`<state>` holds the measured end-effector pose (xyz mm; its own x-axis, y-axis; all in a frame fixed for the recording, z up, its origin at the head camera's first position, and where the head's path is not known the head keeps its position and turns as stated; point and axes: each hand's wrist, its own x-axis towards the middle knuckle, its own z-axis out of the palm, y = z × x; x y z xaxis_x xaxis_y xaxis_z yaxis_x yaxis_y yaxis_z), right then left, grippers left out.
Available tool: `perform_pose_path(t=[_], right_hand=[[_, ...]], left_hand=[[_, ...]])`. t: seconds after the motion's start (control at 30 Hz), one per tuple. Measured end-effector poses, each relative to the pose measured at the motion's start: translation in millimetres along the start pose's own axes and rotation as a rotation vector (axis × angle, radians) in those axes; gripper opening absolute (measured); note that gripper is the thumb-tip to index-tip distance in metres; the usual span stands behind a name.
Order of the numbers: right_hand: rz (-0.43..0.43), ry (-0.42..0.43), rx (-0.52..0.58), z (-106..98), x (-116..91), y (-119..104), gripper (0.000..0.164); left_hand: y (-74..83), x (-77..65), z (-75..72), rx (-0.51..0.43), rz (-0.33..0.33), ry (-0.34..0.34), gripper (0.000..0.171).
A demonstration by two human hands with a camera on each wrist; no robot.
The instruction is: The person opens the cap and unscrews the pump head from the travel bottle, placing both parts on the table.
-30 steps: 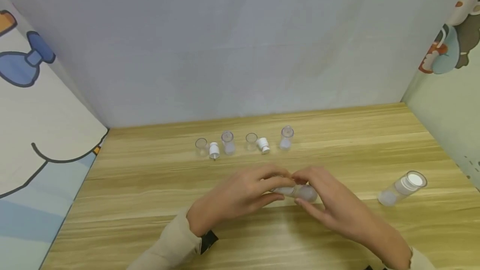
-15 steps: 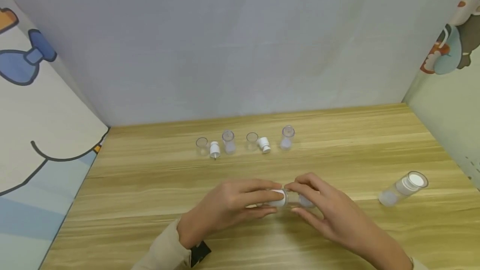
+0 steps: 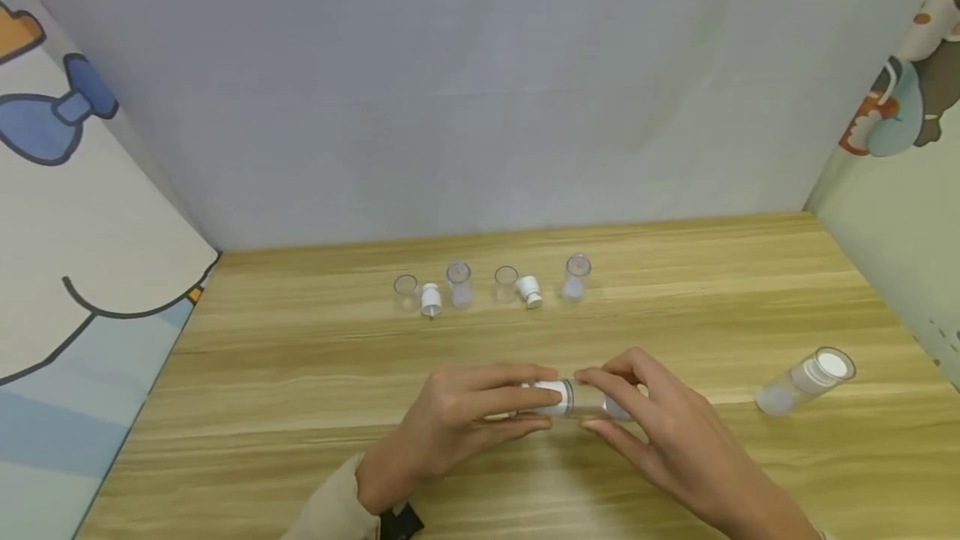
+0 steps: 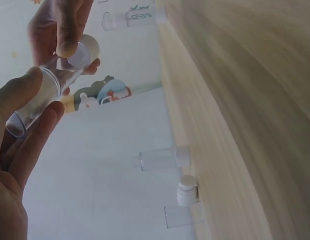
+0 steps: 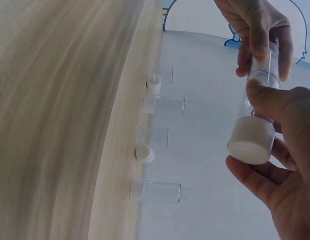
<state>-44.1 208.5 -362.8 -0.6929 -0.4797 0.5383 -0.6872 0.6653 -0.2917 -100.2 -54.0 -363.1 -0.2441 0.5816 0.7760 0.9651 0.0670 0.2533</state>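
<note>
One clear bottle (image 3: pixel 587 400) is held sideways at lower centre in the head view, the left hand (image 3: pixel 465 408) pinching its white-and-clear end, the right hand (image 3: pixel 667 427) pinching the other; a second bottle (image 3: pixel 802 382) stands on the desk (image 3: pixel 300 415), lower right. Over to left wrist: the bottle slants across the upper left. Right wrist: upper right, white base (image 5: pixel 251 141) lowest, far end hard to make out.
</note>
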Motion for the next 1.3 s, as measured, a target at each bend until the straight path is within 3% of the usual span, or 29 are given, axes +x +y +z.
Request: perform_pose_path(t=[0.13,0.23,0.3,0.43,0.5,0.63,0.73,0.93,1.1,1.3], right_hand=[[-0.012,-0.032,0.047,-1,0,1,0.047],[-0.017,-0.076,0.132,-3,0,2,0.037],[-0.015,-0.104,0.201,-5,1,2,0.037],[-0.009,-0.148,0.305,-8,1,3,0.048],[-0.007,-0.164,0.339,-10,1,3,0.049],[0.000,-0.177,0.382,-11,-1,2,0.048],[0.010,-0.182,0.394,-12,-1,0,0.048],[0.055,-0.165,0.376,-11,-2,-4,0.046],[0.105,-0.139,0.338,-11,-3,-8,0.041],[0.078,-0.110,0.272,-9,-2,-10,0.038]], left_hand=[[1.7,0.8,-2.0,0.016,-0.011,-0.023,0.037],[3.6,3.4,-4.9,0.096,0.030,-0.064,0.035],[5.3,5.9,-7.1,0.196,0.119,-0.086,0.031],[9.3,12.7,-12.2,0.418,0.359,-0.108,0.017],[11.5,16.3,-15.0,0.485,0.461,-0.128,0.012],[13.0,16.7,-17.5,0.565,0.593,-0.173,0.012],[12.5,12.3,-16.7,0.595,0.650,-0.189,0.016],[12.3,6.2,-15.3,0.592,0.661,-0.190,0.018],[12.1,4.7,-16.3,0.576,0.601,-0.185,0.013],[11.8,1.7,-18.0,0.523,0.480,-0.200,0.017]])
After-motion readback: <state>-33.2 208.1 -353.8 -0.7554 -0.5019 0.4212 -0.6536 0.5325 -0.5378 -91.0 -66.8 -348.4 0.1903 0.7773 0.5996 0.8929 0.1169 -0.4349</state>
